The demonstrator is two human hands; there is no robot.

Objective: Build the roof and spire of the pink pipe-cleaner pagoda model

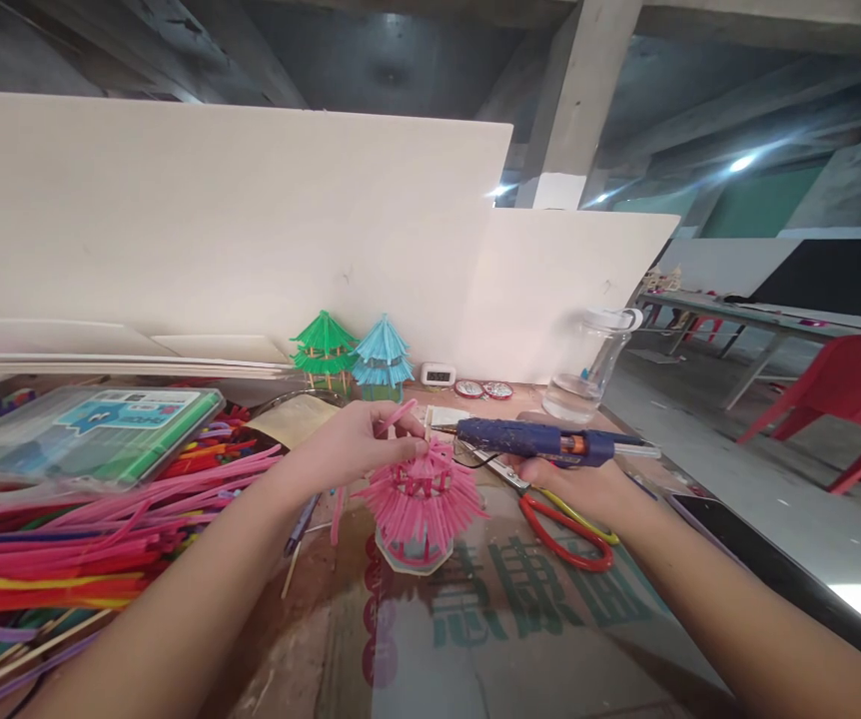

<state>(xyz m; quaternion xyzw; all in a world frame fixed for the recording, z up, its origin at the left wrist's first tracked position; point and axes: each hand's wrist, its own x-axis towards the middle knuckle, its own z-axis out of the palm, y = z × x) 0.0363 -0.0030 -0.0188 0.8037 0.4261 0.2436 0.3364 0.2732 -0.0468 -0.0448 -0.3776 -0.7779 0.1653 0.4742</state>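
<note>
A small pink tiered tower made of fuzzy pipe cleaners (427, 504) stands upright on a pale flat base. At its top is my left hand (363, 439), closed with a pink pipe cleaner (399, 416) between its fingers; the thumb and fingertips touch or nearly touch the tower's peak. My right hand (576, 489) grips a dark blue glue gun (527, 439), whose nozzle points left, close to the tower's top. The gun hides part of that hand's fingers. Scissors (569, 539) with red and yellow handles lie just under the right hand.
Bundles of coloured pipe cleaners (116, 519) and a clear plastic case (93, 429) fill the left side. Behind stand a green tower (324, 350), a blue tower (383, 355), a small digital clock (438, 374) and a water jug (584, 369). A dark tablet-like slab (760, 559) lies right.
</note>
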